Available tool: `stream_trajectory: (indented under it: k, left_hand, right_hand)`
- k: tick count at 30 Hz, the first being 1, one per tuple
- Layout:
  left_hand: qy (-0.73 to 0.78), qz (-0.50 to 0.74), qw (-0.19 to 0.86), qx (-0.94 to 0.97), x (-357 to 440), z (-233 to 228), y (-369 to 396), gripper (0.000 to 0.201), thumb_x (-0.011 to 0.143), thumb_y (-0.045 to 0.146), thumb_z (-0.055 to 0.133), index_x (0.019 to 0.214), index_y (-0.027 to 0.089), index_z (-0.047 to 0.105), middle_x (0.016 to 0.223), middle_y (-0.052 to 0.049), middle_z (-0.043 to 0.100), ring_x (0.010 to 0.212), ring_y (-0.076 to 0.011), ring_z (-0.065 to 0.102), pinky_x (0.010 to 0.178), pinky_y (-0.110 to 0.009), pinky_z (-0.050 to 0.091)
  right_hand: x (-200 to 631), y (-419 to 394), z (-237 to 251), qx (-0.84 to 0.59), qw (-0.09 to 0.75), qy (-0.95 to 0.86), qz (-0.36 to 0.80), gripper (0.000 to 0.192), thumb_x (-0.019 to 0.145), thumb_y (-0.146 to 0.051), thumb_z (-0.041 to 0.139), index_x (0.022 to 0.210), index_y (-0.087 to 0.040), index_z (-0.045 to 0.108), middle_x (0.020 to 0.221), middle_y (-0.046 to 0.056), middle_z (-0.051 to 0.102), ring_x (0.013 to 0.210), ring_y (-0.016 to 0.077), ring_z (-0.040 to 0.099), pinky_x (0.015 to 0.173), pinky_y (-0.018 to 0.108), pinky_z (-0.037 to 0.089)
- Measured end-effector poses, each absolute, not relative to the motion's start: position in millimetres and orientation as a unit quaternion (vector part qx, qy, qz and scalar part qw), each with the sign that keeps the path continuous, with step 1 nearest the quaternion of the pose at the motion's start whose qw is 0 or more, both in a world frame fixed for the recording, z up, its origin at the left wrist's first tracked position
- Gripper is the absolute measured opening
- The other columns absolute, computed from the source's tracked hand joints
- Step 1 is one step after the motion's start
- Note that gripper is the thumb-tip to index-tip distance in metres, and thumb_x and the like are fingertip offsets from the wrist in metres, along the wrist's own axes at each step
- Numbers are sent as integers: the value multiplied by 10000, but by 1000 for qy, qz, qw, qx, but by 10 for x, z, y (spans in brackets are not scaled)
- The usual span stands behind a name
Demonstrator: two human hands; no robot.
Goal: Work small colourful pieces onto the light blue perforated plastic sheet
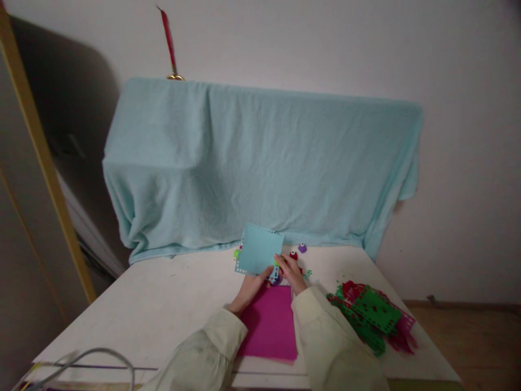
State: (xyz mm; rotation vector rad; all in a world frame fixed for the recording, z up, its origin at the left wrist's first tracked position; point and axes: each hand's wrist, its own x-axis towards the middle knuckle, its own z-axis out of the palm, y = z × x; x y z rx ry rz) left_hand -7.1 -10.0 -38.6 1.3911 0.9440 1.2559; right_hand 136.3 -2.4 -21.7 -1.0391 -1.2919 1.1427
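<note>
Just beyond the magenta paper (268, 326), the left hand (253, 287) has its fingers pinched on a pale blue sheet (260, 247), squarish and flat, small holes along its edges. The right hand (290, 270) bends its fingers at the sheet's lower right corner; what they grasp, I can't tell. Right of the magenta paper lies a pile of punched scraps (376, 309).
</note>
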Motion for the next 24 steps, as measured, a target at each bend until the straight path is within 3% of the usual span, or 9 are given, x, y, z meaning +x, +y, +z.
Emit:
stream_trajectory:
  k: [8,17,24]
  left_hand:
    - [386,526,489,579,-85,-371,-105,253,813,417,563,823,165,583,692,-14,641,617,-156,584,779,-315,448]
    - [396,519,508,562,-68,-323,-137,326,788,479,567,845,159,583,710,-25,645,565,-152,566,683,-304,473]
    - [389,527,487,578,-73,-295,-132,261,789,427,579,784,166,588,693,-29,648,698,-175,601,821,-324,443]
  right_hand:
    - [1371,17,-306,-447,529,-545,473,379,782,-568,575,710,-204,499,554,-55,410,504,105,374,478,228,283]
    - [1367,5,-284,-451,525,-544,475,412,763,-607,574,739,-197,541,538,-52,421,489,110,379,468,231,278]
    - [1395,60,-376,-453,527,-567,442,404,777,-594,565,761,-190,582,526,-51,440,478,110,371,467,237,271]
